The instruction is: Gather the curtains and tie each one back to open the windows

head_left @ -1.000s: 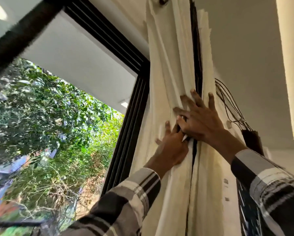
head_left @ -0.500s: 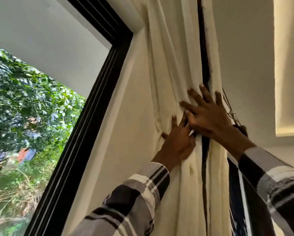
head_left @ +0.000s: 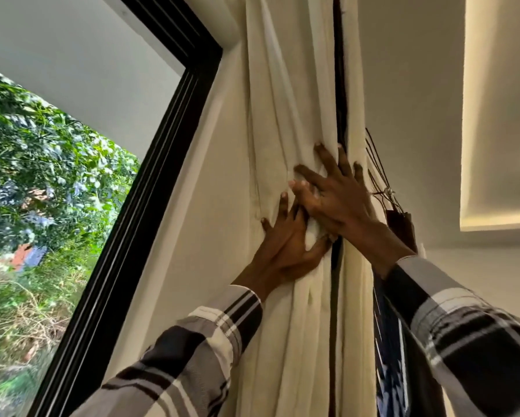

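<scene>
Head view: the cream curtain hangs gathered into vertical folds just right of the black window frame, against the wall strip beside that frame. The left hand lies on the folds with fingers spread and nearly straight; its grip holds nothing closed, it presses the bundle flat. The right hand lies above and partly over the left, fingers spread across the folds and across a dark vertical strip at the curtain's right side. Whether a tie-back band is pinched under either palm cannot be told. Thin dark cords and a small metal fitting sit just right of the right hand. Procedure, as a judgement: keep the left palm pressing the bundle towards the window frame side so the folds do not spread, and work the fastening with the right fingers. Compress all folds evenly before tying; a loose outer fold is likely to slip back over the glass.
</scene>
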Action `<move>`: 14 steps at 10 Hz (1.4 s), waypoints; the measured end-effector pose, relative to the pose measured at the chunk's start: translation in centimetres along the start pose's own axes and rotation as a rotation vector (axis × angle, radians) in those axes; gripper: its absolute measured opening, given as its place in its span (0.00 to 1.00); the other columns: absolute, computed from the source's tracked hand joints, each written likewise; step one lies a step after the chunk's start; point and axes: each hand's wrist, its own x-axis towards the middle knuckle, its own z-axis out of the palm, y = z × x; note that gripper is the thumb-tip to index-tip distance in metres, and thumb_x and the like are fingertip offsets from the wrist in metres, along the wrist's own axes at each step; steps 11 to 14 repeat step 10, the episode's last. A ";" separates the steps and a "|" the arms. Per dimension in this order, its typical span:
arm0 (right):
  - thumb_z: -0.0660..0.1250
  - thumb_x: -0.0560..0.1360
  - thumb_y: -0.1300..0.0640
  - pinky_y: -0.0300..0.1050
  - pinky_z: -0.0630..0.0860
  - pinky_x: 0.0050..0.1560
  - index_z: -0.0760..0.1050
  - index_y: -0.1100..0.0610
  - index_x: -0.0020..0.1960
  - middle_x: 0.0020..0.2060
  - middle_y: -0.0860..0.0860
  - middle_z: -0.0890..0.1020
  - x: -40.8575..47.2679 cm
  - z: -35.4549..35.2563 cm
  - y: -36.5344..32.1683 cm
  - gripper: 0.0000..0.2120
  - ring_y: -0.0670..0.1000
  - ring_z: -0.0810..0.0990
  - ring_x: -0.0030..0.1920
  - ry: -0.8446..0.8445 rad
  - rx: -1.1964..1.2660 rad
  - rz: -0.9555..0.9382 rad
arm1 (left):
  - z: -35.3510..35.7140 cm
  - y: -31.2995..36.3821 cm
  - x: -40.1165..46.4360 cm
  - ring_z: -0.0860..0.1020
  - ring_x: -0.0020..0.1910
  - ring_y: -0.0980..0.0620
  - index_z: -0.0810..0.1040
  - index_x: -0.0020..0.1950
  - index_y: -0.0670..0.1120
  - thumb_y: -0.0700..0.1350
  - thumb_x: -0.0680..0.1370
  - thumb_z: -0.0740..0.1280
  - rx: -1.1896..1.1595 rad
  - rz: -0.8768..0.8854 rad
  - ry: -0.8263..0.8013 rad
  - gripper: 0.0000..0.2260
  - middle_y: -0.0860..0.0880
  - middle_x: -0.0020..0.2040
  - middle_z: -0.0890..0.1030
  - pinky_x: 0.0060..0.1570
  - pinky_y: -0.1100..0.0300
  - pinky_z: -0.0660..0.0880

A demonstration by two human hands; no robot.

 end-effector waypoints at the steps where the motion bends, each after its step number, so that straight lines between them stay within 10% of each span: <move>1: 0.47 0.78 0.31 0.63 0.42 0.77 0.62 0.38 0.75 0.80 0.46 0.47 -1.1 -1.2 -2.0 0.28 0.54 0.40 0.80 0.000 0.060 0.032 | -1.4 1.4 -1.7 0.33 0.77 0.52 0.36 0.78 0.55 0.64 0.77 0.59 0.024 -0.025 0.006 0.40 0.58 0.76 0.31 0.72 0.34 0.39; 10: 0.52 0.80 0.35 0.56 0.48 0.77 0.57 0.46 0.79 0.80 0.47 0.53 -10.7 -31.4 -23.5 0.31 0.50 0.46 0.80 -0.125 0.469 -0.001 | -37.5 23.9 -16.5 0.42 0.78 0.51 0.41 0.79 0.44 0.63 0.80 0.54 0.621 -0.239 -0.329 0.37 0.49 0.80 0.41 0.73 0.35 0.45; 14: 0.52 0.80 0.35 0.56 0.48 0.77 0.57 0.46 0.79 0.80 0.47 0.53 -10.7 -31.4 -23.5 0.31 0.50 0.46 0.80 -0.125 0.469 -0.001 | -37.5 23.9 -16.5 0.42 0.78 0.51 0.41 0.79 0.44 0.63 0.80 0.54 0.621 -0.239 -0.329 0.37 0.49 0.80 0.41 0.73 0.35 0.45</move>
